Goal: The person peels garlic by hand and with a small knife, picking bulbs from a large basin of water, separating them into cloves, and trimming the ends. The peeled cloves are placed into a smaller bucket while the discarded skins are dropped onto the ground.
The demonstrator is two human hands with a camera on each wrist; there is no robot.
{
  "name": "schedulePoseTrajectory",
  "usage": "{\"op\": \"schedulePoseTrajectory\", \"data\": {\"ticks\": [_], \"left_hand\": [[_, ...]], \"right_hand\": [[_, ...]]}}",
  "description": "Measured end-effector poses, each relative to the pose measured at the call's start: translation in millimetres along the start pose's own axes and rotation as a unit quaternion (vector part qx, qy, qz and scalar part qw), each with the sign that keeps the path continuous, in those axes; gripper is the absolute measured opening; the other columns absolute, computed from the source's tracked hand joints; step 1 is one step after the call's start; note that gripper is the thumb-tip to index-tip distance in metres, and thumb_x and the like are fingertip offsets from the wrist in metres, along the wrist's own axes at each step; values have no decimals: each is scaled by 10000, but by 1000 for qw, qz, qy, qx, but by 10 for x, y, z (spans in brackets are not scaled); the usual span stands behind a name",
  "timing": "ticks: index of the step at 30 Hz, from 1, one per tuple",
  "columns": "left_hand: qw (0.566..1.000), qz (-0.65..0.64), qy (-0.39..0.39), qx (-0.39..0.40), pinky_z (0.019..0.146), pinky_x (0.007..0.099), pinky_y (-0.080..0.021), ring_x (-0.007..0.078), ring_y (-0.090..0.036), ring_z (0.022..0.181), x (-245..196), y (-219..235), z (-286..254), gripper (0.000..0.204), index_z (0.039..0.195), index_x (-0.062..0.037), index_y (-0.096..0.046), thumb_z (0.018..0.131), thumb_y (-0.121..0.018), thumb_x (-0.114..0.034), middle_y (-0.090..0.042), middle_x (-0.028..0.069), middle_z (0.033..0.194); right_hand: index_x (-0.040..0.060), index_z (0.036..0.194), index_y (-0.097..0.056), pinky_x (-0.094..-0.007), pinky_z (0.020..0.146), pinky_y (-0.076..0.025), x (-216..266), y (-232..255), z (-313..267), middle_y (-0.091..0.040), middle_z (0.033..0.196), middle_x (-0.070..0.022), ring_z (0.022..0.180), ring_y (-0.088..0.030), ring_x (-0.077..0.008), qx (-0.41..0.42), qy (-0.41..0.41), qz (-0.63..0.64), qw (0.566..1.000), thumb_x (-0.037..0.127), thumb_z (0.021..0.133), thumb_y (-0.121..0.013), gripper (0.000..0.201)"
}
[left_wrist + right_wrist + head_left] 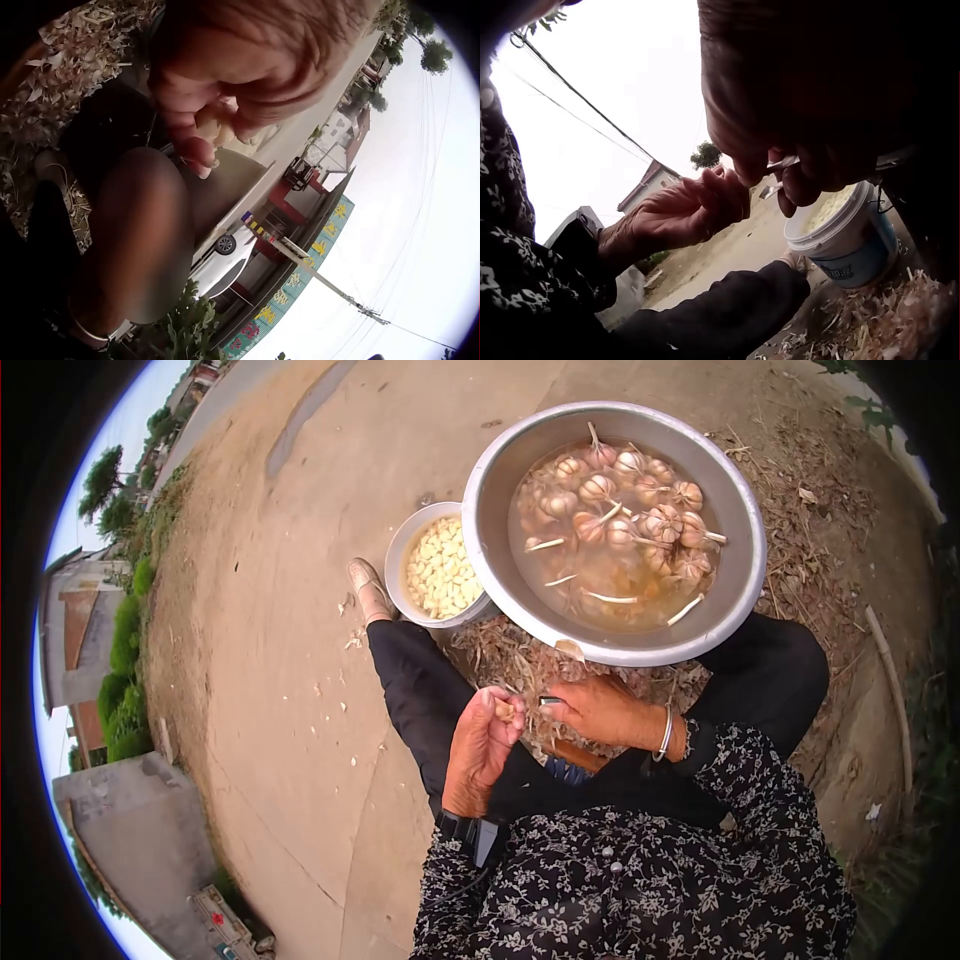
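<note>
In the head view, a person is sitting with both hands low over the lap. The left hand (480, 748) is pinching a clove (506, 711) between thumb and fingers. Just beside it, the right hand (603, 709) is gripping a small metal tool (549, 701), most of which the fingers are hiding; a bracelet (663, 734) is circling that wrist. Beyond the hands, bulbs (600, 490) are lying in water in a wide basin (738, 500). Beside the basin, a bucket (393, 560) is holding peeled cloves (440, 572). Husks (505, 650) are covering the ground below the basin.

In the left wrist view, the left hand is pressing the pale clove between its fingertips. The right hand is showing as a blur nearby, its grip hard to tell. A white car (226, 264) is standing in the background.

In the right wrist view, the right hand is clasping the thin tool close to the left hand's fingers, which are hiding the clove. The bucket is standing upright behind, with a blue label (855, 262), and husks are lying beside it.
</note>
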State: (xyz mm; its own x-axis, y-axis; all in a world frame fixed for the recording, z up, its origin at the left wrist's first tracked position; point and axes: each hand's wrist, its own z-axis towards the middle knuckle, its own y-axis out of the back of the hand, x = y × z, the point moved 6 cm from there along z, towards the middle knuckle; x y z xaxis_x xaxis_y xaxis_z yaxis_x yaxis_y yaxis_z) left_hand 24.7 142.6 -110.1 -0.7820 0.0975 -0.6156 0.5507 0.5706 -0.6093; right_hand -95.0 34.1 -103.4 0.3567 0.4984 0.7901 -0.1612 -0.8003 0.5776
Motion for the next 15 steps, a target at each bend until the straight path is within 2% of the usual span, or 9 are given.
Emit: {"op": "schedulePoseTrajectory", "data": {"ticks": [2,6,8,9,12,13,14,15], "left_hand": [[999,-43,11,-2,478,209,-429,158,-552,639,52,-23,-36,277,929,-45,-519,939,-533,-321,-578,105,826],[999,11,-7,-52,388,185,-356,110,-492,514,139,-89,-70,294,856,-78,-493,932,-537,-358,-567,63,735],[992,73,-17,-97,360,181,-317,76,-437,445,215,-68,-55,302,848,-102,-490,927,-537,-390,-530,13,657],[985,100,6,-141,340,183,-275,60,-406,416,236,-154,-71,334,839,-112,-486,933,-507,-432,-484,-18,611],[981,99,20,-165,348,172,-280,51,-438,446,302,-188,-98,418,913,-96,-501,926,-460,-512,-524,-1,657],[980,116,21,-163,351,174,-251,56,-433,447,316,-189,-91,423,900,-99,-499,943,-424,-513,-515,-9,642],[980,117,21,-162,351,174,-251,56,-433,447,302,-198,-96,423,900,-99,-499,943,-424,-513,-515,-9,642],[975,175,9,-134,354,172,-246,60,-430,446,251,-239,-109,408,903,-100,-495,951,-417,-497,-511,-10,640]], "right_hand": [[33,876,-554,-480,619,-475,33,-45,7,-611,682,-201,679,-621,-391,-72,95,75,990,320,884,-543,287],[35,925,-538,-462,620,-481,209,30,-58,-621,715,-188,689,-626,-381,-67,78,98,990,317,856,-589,295],[40,963,-534,-447,629,-488,285,81,-82,-626,735,-176,698,-630,-373,-113,78,151,979,317,821,-632,327],[37,1000,-523,-428,644,-496,317,77,-90,-628,732,-169,730,-635,-366,-112,76,146,980,313,799,-652,365],[20,966,-536,-406,627,-486,212,-44,-54,-609,708,-161,680,-621,-341,-82,41,190,977,314,803,-658,358],[20,966,-536,-406,627,-486,176,-26,-35,-609,708,-161,680,-621,-341,-84,41,190,977,314,803,-658,358],[13,931,-533,-368,598,-462,99,-30,-4,-569,681,-121,637,-567,-254,-64,9,205,977,316,832,-644,337],[6,897,-531,-330,570,-438,32,-51,8,-528,655,-81,593,-514,-167,-44,-25,221,974,318,861,-631,329]]}}
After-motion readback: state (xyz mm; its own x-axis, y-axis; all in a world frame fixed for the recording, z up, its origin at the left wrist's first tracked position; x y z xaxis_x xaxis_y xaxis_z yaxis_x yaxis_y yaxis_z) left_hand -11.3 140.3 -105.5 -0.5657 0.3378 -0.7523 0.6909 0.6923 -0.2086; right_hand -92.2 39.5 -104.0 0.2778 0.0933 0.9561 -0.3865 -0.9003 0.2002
